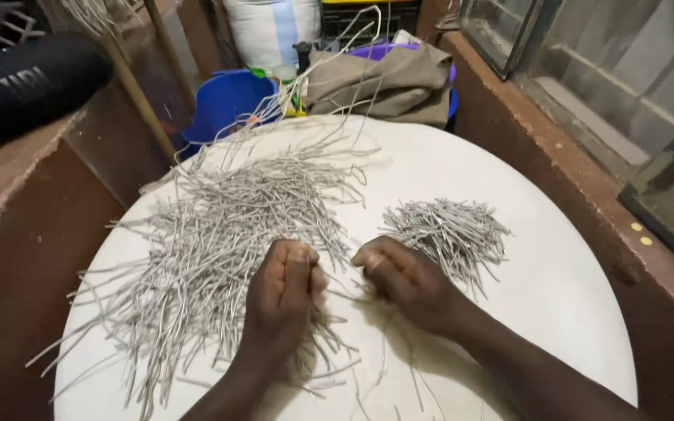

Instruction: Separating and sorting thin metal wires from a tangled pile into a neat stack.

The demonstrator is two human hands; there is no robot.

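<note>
While over the white table (555,327), left hand (282,292) and right hand (403,277) both curled, pinching thin grey strands (220,234) (loosely)

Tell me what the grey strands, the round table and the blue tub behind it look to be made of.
Grey strands: thin, stiff, matt, kinked; likely wire or coated fibre, can't tell which. Round table: smooth white, faint sheen, probably plastic. Blue tub: glossy moulded plastic by its look.
</note>
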